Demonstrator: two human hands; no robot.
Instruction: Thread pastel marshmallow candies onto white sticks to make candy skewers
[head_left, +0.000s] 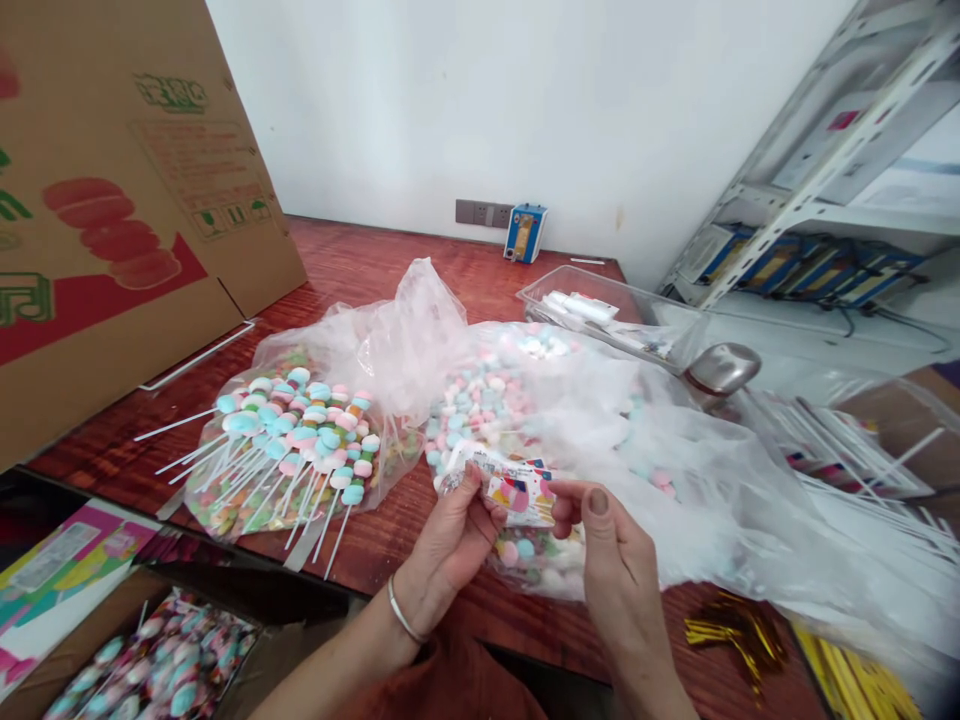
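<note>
A small printed plastic wrapper bag, white with pink and yellow spots, is held in front of me over the table edge. My left hand, with a silver bangle at the wrist, pinches its left side between thumb and fingers. My right hand has its curled fingers at the wrapper's right edge, the thumb raised apart. Behind the wrapper lies a clear bag of pastel marshmallows. To the left, many marshmallow skewers on white sticks rest on another bag of candies.
A large cardboard box stands at the left. Below it, an open carton holds wrapped marshmallow skewers. A clear plastic tray, a metal scoop, white sticks and gold twist ties are on the right.
</note>
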